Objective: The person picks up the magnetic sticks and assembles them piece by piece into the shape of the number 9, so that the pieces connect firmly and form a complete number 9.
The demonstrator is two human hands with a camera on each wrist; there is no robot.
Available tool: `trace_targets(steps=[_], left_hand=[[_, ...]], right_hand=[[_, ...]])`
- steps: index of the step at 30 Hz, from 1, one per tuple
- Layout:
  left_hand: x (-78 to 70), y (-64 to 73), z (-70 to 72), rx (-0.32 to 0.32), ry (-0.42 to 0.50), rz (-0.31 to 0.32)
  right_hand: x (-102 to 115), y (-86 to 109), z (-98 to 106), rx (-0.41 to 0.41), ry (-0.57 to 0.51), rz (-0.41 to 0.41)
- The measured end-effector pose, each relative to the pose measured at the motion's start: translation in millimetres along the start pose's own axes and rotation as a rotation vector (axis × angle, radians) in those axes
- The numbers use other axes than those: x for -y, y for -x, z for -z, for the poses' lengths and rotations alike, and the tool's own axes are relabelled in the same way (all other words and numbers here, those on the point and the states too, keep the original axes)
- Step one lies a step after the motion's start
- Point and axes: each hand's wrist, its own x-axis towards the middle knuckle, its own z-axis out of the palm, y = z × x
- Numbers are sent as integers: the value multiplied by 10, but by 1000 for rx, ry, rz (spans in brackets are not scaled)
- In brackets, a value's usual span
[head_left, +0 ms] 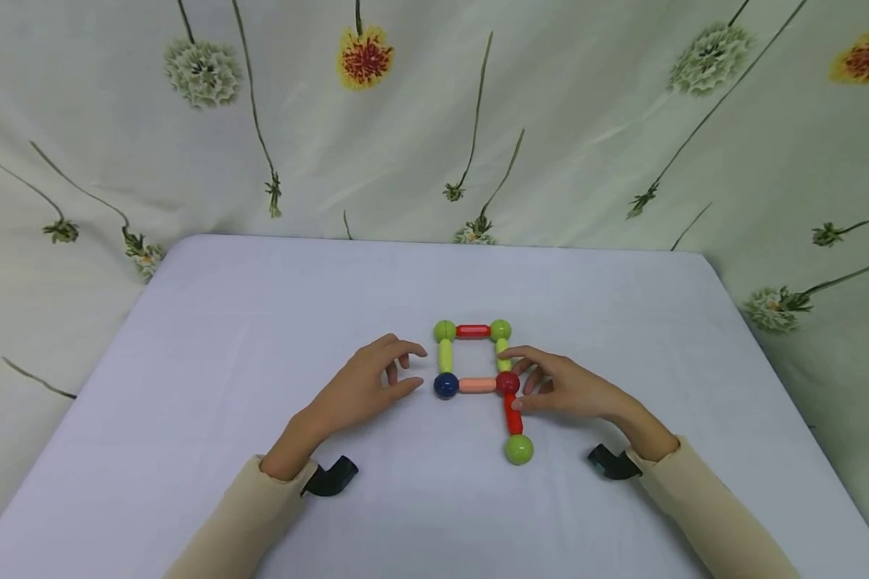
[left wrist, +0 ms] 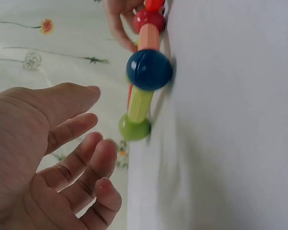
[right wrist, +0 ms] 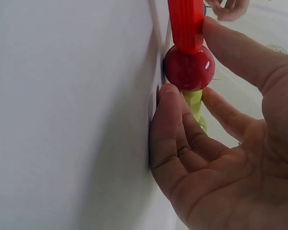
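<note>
A flat shape of toy building sticks and balls lies on the table. Its square has a red stick [head_left: 473, 331], two yellow-green sticks [left wrist: 141, 103] and a salmon stick [head_left: 477, 385]. Green balls are at the far corners, with a blue ball [head_left: 446, 385] and a red ball [right wrist: 189, 68] at the near ones. From the red ball another red stick [head_left: 513, 415] runs nearer to a green ball [head_left: 519, 449]. My left hand [head_left: 375, 378] hovers left of the blue ball, fingers loosely bent, holding nothing. With thumb on the near red stick and fingers around the red ball, my right hand [head_left: 561, 388] holds that corner.
A white cloth covers the table [head_left: 297, 289]. Behind it hangs a flower-patterned curtain [head_left: 405, 161]. Each wrist bears a black camera mount, the left one [head_left: 331, 477] and the right one [head_left: 614, 462] both standing inward of the beige sleeves.
</note>
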Motion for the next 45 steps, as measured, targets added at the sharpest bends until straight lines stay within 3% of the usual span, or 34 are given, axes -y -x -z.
trace_targets(steps=[6,13,21,34,40,45], left_hand=[[162,273,199,-53,-52,38],[348,597,327,-19,-52,88],[507,790,376,-18,-11,98],[591,818,352,-81,-5,49],[539,760,322,-94,70,5],[446,690,280,-61,153,-46]], right_hand=[[26,0,19,-4,2,-7],[3,-18,8,0,-3,-7],[5,-21,-12,-3,-14,-27],[-3,-20,-14,-6,-14,-22],[-5,-23,-4,0,-15,-11],[-16,-16,-1,0,-22,-16]])
